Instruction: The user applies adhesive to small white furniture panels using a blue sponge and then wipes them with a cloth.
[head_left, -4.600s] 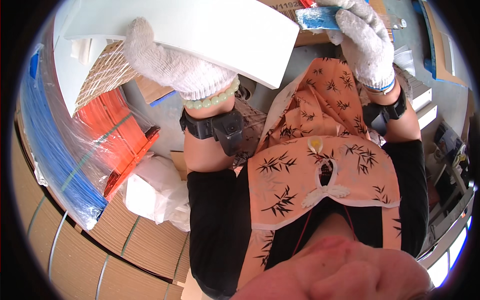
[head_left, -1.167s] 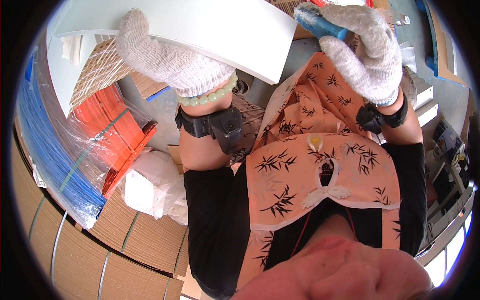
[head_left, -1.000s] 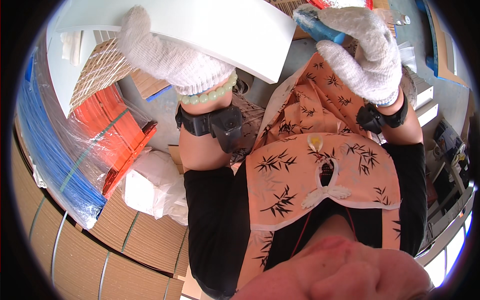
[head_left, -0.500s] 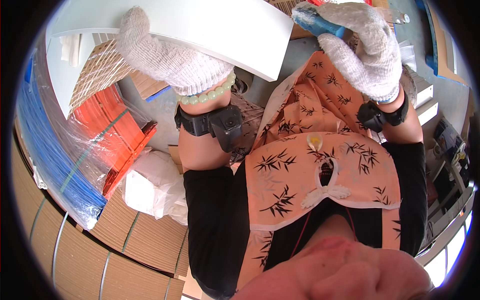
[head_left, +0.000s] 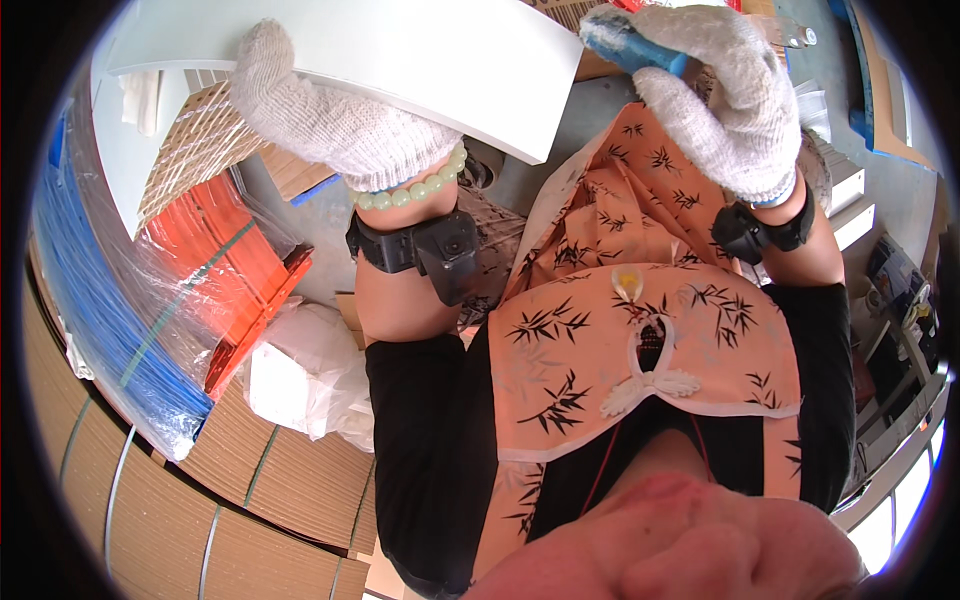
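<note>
A white panel (head_left: 430,70) with a folded edge spans the top of the head view. My left hand (head_left: 330,120), in a pale knitted glove, lies along its near edge with one digit bent up against the white surface; its other fingers are partly hidden. To the right of the panel, my right hand (head_left: 725,105), gloved alike, is closed around a blue object (head_left: 650,50) with a whitish, worn-looking face. What kind of thing it is I cannot make out. Its tip comes close to the panel's right end.
At the left are orange parts (head_left: 205,240) and blue strips (head_left: 110,310) under clear film. Strapped cardboard stacks (head_left: 180,500) stand below them, near a white wrapped bundle (head_left: 310,370). White pieces (head_left: 850,205) and a cardboard-edged panel (head_left: 890,90) lie at the right.
The white panel and my left hand have shifted very slightly left. My right hand keeps its grip on the blue object, almost unmoved.
</note>
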